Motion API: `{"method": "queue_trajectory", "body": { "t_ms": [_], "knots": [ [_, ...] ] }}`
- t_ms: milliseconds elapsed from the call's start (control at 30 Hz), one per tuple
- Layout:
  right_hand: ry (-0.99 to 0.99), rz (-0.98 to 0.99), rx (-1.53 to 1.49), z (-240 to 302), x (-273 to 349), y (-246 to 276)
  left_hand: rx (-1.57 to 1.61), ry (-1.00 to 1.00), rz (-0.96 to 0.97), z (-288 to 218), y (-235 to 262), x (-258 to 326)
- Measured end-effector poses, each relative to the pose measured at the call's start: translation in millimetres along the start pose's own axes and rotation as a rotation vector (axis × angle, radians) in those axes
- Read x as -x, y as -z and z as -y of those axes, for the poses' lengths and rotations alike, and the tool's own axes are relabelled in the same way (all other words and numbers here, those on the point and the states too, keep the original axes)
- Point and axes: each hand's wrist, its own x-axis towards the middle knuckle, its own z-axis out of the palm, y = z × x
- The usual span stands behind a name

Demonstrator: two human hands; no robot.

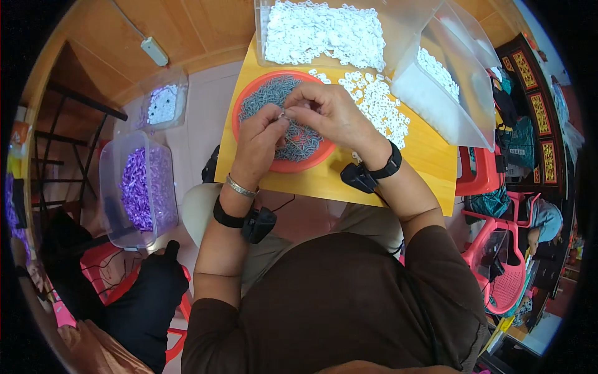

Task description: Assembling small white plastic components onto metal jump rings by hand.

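Observation:
My left hand (260, 138) and my right hand (327, 113) meet fingertip to fingertip above a round red basin (237, 109). Both are closed in a pinch. A tiny pale piece (282, 115) shows between the fingertips, too small to name, and my fingers cover most of it. Many small grey screw-like pieces (268, 93) fill the basin under my hands. Beside it, close to my right hand, small flat white plastic pieces (380, 112) with holes lie spread on the yellow table (430, 168).
A clear bin (324, 34) of white pieces stands at the table's far side. Another clear bin (430, 118) leans at the right. On the floor at left are a bin of purple pieces (140, 187) and a smaller box (165, 103). Another person's dark-clothed leg (146, 293) is lower left.

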Motion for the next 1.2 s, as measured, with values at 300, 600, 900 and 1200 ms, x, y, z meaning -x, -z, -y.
{"method": "queue_trajectory", "body": {
  "t_ms": [300,600,900,1200],
  "knots": [
    [0.262,0.223,0.548,-22.8,1.9,-15.6,0.069,0.066,-0.050,5.2,11.3,-5.0],
    [0.302,0.109,0.680,-31.2,0.9,-23.2,0.058,0.048,-0.047,11.2,9.6,-7.5],
    [0.332,0.107,0.721,-31.8,3.3,-27.1,0.061,0.107,-0.083,7.0,8.8,-7.4],
    [0.263,0.138,0.614,-27.1,2.9,-22.9,0.067,0.173,-0.087,5.8,9.6,-4.9]
  ]
}}
